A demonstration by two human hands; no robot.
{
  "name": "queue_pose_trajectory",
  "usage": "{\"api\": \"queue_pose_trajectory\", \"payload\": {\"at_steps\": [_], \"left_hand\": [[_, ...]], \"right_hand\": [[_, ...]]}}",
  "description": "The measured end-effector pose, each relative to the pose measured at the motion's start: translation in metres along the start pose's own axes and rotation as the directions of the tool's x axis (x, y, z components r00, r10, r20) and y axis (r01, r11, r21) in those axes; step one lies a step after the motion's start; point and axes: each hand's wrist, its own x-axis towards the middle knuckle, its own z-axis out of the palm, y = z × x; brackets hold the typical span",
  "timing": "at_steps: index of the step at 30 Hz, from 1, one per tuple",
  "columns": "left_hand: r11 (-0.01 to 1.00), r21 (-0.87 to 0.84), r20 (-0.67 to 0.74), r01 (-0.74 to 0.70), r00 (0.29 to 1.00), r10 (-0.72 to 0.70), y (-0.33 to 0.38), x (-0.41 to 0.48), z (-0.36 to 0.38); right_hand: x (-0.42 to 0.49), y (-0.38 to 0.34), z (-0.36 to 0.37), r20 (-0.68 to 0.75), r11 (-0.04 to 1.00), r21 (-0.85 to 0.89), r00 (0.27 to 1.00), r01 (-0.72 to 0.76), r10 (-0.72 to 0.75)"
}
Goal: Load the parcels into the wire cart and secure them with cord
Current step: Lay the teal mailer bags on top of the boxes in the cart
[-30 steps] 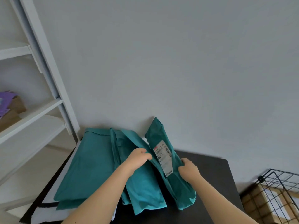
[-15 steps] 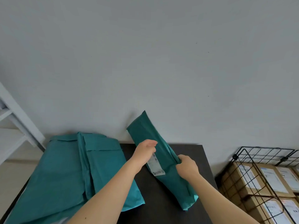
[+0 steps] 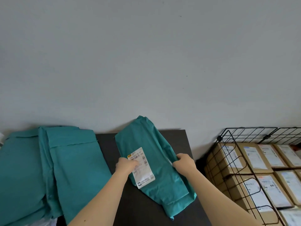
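Observation:
A teal plastic mailer parcel (image 3: 151, 144) with a white shipping label (image 3: 143, 170) is held over the black table (image 3: 107, 144). My left hand (image 3: 126, 165) grips its left edge, fingers on the label. On the parcel's right edge, my right hand (image 3: 184, 162) is closed. At the right stands the black wire cart (image 3: 228, 152), holding several labelled cardboard boxes (image 3: 250, 157). No cord is visible.
A pile of more teal mailers (image 3: 48, 168) covers the left part of the table. A plain grey wall (image 3: 146, 62) rises behind the table and the cart. The cart's rim sits just right of the table's right edge.
Both hands have carried the teal parcel rightward, away from the pile, and turned it so its label faces up. The view has swung right, showing more of the cart.

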Motion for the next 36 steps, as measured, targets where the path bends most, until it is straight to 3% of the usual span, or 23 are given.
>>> {"api": "queue_pose_trajectory", "payload": {"at_steps": [5,10,13,16,21,24,27,30,36], "left_hand": [[0.963,-0.232,0.012,0.134,0.991,-0.135,-0.012,0.014,0.004],[0.935,-0.342,0.091,0.091,0.994,-0.063,-0.016,0.008,0.014],[0.920,-0.387,0.253,0.062,0.967,0.042,-0.020,-0.005,0.017],[0.971,-0.238,0.421,0.037,0.904,0.069,-0.026,-0.015,0.020],[0.970,-0.224,0.137,-0.098,0.982,0.131,-0.026,-0.027,0.027],[0.948,-0.252,0.036,-0.192,0.978,0.208,-0.025,-0.038,0.023],[0.936,-0.157,-0.038,-0.315,0.949,0.313,-0.020,-0.056,0.021],[0.898,-0.144,-0.074,-0.416,0.910,0.409,-0.021,-0.078,0.023],[0.844,-0.180,-0.018,-0.506,0.859,0.511,-0.040,-0.125,0.033]], "right_hand": [[0.012,0.009,0.003,0.059,1.000,0.021,0.998,0.020,-0.021],[0.024,0.017,0.004,0.087,0.999,0.031,0.996,0.012,-0.014],[0.029,0.024,0.004,0.086,0.999,0.042,0.996,-0.002,-0.002],[0.029,0.031,0.001,0.065,0.998,0.055,0.998,-0.013,0.009],[0.018,0.040,-0.008,-0.003,0.994,0.106,1.000,-0.007,0.007],[0.005,0.044,-0.018,-0.051,0.993,0.122,0.999,-0.003,0.009],[-0.013,0.049,-0.027,-0.117,0.988,0.155,0.993,0.012,0.006],[-0.038,0.055,-0.031,-0.185,0.981,0.191,0.983,0.041,-0.005],[-0.099,0.081,-0.036,-0.334,0.962,0.255,0.943,0.096,-0.006]]}}
